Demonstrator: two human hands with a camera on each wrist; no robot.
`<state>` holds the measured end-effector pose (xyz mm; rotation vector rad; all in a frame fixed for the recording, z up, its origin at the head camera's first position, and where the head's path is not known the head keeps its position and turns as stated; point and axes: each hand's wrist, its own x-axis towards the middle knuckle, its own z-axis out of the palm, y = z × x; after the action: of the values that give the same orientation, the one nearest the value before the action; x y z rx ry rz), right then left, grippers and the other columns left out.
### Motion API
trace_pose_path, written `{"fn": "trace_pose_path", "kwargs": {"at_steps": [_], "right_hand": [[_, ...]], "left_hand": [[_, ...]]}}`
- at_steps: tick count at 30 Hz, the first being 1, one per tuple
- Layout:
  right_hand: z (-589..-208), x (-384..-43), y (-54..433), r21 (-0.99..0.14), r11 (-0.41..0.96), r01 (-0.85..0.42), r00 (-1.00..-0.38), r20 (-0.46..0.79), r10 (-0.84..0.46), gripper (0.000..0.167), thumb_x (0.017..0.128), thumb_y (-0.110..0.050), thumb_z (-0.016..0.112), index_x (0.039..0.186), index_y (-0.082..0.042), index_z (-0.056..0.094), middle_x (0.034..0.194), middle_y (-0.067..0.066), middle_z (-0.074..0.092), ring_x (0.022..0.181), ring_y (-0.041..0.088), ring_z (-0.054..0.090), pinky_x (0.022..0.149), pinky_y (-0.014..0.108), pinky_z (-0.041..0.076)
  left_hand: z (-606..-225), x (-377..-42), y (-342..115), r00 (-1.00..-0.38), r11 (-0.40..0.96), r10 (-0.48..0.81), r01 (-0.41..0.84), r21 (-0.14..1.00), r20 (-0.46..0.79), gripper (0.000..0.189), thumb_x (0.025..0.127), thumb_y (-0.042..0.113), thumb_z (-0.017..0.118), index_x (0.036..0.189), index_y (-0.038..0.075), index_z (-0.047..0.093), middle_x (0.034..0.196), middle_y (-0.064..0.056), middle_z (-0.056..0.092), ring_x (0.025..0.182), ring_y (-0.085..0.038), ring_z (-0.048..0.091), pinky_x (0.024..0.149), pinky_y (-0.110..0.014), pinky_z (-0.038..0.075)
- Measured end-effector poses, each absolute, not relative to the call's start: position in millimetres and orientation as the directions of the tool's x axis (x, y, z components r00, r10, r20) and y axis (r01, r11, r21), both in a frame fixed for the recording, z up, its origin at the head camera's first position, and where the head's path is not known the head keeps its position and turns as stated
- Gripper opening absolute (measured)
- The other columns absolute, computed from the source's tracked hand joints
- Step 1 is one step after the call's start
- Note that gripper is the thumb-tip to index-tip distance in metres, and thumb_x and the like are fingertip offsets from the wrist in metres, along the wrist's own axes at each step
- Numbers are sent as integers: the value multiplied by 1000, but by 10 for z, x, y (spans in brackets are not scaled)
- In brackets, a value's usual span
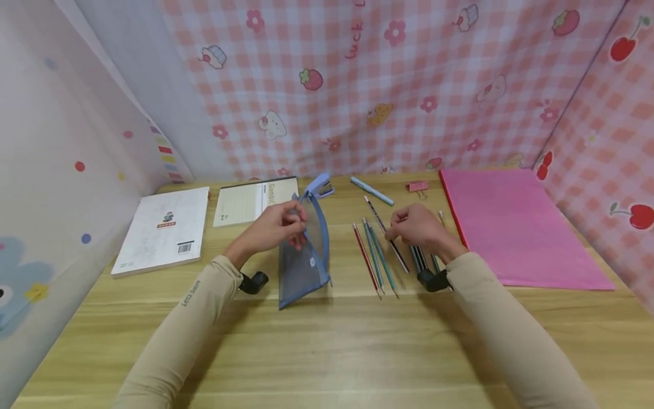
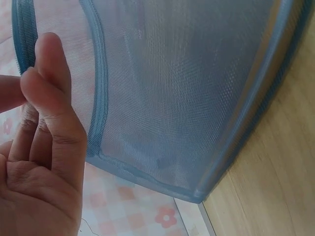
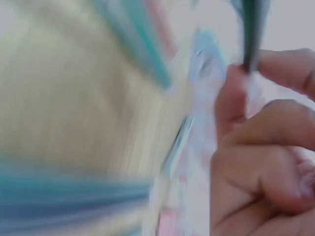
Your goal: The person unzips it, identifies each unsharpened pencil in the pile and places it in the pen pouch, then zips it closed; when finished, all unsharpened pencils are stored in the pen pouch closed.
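Observation:
My left hand [image 1: 278, 226] pinches the zip edge of a blue mesh pencil pouch [image 1: 298, 271], holding it upright on the table; in the left wrist view its see-through mesh [image 2: 177, 98] spreads beside the fingers. Between thumb and forefinger, my right hand [image 1: 421, 227] pinches a dark patterned pencil [image 1: 375, 213], which slants across to the left of the hand. In the right wrist view that pencil [image 3: 251, 34] is blurred. Left of it lie a red pencil [image 1: 365, 255] and several green pencils [image 1: 380, 255]. More pencils [image 1: 418, 258] are partly hidden under the right hand.
Behind the pouch are a purple stapler [image 1: 319, 185] and a notebook [image 1: 237, 204]; a white book [image 1: 160, 230] lies far left. A blue pen [image 1: 372, 190] and a pink binder clip [image 1: 417, 186] lie at the back. A pink folder [image 1: 521, 227] covers the right side.

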<state>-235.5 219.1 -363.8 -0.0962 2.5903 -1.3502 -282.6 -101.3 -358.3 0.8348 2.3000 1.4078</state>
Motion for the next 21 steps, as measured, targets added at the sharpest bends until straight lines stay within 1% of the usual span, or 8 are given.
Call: {"fn": "trace_pose_path", "kwargs": {"at_steps": [2,4,8,10,14,16,19,21], "right_hand": [[-3616,-2345,2115,-903,423,76,-958,-184,-220,31,87,-7,69,66,-12,47,56,-7,35,49,9,30,54,25,34],[-3615,-2336,1990,-947,303,110,-936,-201,-289,30,89,-6,68,68,-11,48,57,-7,35,48,8,27,50,24,27],[-3631,-2331,1703,-971,181,154,-906,-212,-367,25,91,-3,64,72,-11,51,66,-6,46,46,7,24,47,23,23],[-3639,-2351,1570,-972,175,157,-905,-213,-369,21,90,-2,64,75,-11,53,68,-5,49,45,7,25,45,22,23],[-3634,-2433,1332,-962,223,159,-922,-226,-316,13,88,-2,65,80,-11,58,56,-6,47,42,6,25,43,23,22],[-3627,-2497,1216,-948,275,160,-935,-235,-265,10,86,-3,65,82,-11,62,50,-6,42,42,6,26,44,23,24],[-3630,-2587,1041,-926,341,162,-952,-237,-192,5,83,-4,65,86,-8,66,56,-5,50,43,7,30,44,23,27],[-3639,-2618,950,-922,357,147,-954,-227,-195,6,84,-4,66,90,-5,68,62,-4,52,47,7,37,46,22,32]], "left_hand": [[-3592,-2824,-1001,-782,341,622,311,887,35,9,96,0,54,105,-1,53,76,-12,73,63,-21,70,64,-45,62],[-3599,-2818,-985,-782,336,623,303,892,32,10,96,-1,54,105,-3,53,77,-12,73,63,-21,70,64,-46,62],[-3606,-2804,-948,-772,321,635,294,901,26,15,96,-1,54,109,-8,51,78,-13,73,63,-19,69,64,-43,63],[-3606,-2797,-931,-768,318,640,296,900,27,17,96,-1,54,111,-10,51,78,-13,73,63,-19,69,63,-42,63],[-3602,-2778,-911,-762,318,647,304,898,29,14,96,0,54,110,-5,52,77,-12,72,63,-20,68,62,-41,63],[-3595,-2771,-906,-758,323,651,316,892,33,12,97,1,53,108,-3,53,76,-13,71,63,-21,68,62,-41,62],[-3595,-2773,-913,-766,340,642,329,881,38,10,97,0,53,106,-2,54,77,-15,72,62,-22,69,61,-40,62],[-3605,-2768,-936,-779,354,626,331,875,42,9,96,0,53,105,-2,54,77,-17,72,61,-21,69,60,-38,62]]}}
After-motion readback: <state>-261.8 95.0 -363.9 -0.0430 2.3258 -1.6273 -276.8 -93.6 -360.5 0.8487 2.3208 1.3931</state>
